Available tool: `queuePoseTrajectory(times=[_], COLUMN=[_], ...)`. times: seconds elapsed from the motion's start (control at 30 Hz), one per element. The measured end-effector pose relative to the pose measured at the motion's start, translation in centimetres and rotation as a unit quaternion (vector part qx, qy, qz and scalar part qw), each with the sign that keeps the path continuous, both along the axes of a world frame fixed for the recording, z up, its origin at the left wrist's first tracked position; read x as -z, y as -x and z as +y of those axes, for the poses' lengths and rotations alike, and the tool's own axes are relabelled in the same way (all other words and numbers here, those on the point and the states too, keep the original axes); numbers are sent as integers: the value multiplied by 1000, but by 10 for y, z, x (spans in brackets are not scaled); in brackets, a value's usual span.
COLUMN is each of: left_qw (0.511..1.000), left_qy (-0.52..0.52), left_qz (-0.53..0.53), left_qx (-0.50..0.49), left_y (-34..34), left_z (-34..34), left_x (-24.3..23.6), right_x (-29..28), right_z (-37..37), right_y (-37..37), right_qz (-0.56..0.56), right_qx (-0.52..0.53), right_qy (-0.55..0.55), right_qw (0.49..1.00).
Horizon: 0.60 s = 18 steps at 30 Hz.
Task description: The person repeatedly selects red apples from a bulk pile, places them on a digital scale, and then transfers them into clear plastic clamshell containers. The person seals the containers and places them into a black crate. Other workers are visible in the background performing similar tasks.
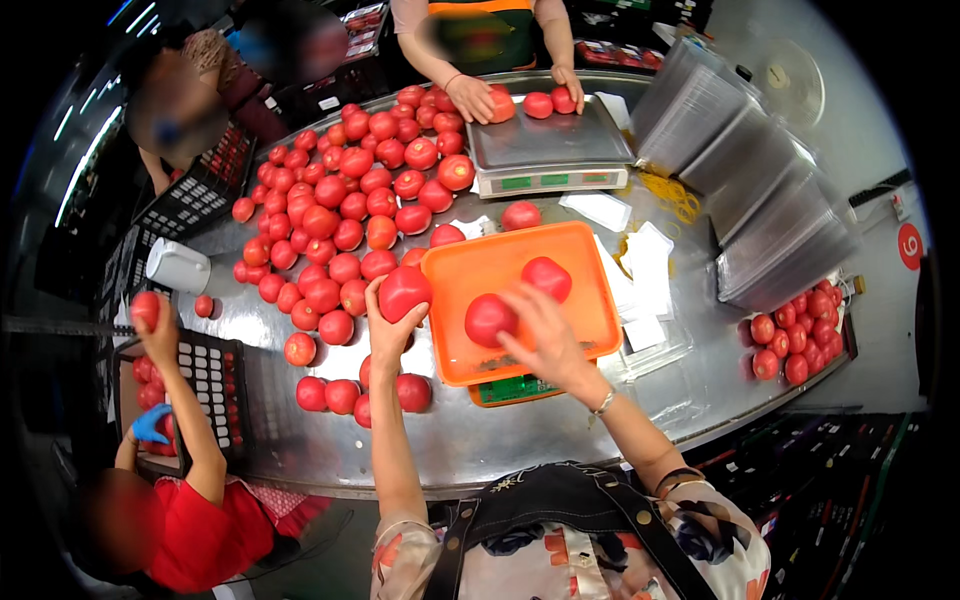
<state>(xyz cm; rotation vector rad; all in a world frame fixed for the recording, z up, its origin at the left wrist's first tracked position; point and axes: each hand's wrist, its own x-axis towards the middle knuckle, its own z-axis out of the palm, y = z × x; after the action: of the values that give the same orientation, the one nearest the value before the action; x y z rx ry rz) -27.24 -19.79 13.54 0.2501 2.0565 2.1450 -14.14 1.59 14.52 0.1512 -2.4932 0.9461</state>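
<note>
Now, a ripe red tomato is up in the left hand, thumb and fingers closed round it by the left rim of the orange tray! Over to the right hand: fingers spread and blurred at the nearer tray tomato, and whether they grip it, I can't tell. The farther tray tomato sits just beyond. So, by my count, 2 are in the tray and 1 is in hand, with plenty left to handle in that big tomato heap on the steel table. A compact scale shows under the tray; across the way, a co-worker's hands touch tomatoes on a platform scale, with clear plastic stacks off right.
</note>
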Motion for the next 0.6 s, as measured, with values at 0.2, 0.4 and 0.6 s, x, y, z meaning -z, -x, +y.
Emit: queuePoseTrajectory(times=[0.2,0.4,0.6], left_qw=[999,991,974], left_qy=[-4,57,113], left_qz=[51,68,-9], left_qx=[-1,-97,-198], left_y=[-9,-20,-40], left_z=[-1,-26,-66], left_x=[10,31,35], right_x=[14,27,17], right_z=[-27,-26,-43], right_y=[1,14,18], right_qz=[-44,-91,-77], right_qx=[-37,-7,-53], right_qy=[-25,-25,94], right_qw=[998,995,991])
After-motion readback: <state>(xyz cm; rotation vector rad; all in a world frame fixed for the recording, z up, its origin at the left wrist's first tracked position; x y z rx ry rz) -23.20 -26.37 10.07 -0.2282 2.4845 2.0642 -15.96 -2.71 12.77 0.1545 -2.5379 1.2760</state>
